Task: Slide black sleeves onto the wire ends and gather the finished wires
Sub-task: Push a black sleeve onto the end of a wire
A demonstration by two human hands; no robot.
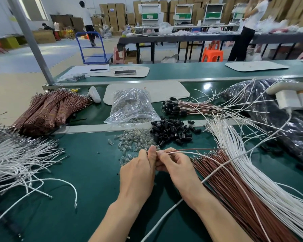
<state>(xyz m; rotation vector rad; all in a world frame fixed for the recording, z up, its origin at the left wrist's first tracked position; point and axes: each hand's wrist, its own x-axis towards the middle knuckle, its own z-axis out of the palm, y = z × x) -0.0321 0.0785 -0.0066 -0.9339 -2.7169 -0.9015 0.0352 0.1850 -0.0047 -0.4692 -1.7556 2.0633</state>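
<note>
over the green worktop (87, 172) the hands meet. the left hand (138, 173) has its fingers curled, the thumb pinching the ends of a red wire (191, 149) and a white wire (182, 152). the right hand (177, 166) pinches the same pair just beside it. loose black sleeves (171, 132) lie heaped just beyond, and the sleeved wires (182, 108) farther back.

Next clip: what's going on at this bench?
A person works at a green bench top. The left hand and right hand both pinch the ends of a white and red-brown wire pair, just in front of a loose pile of small black sleeves. The fingers hide whether a sleeve is on these ends. A gathered bunch of wires tipped with black sleeves lies further back.
</note>
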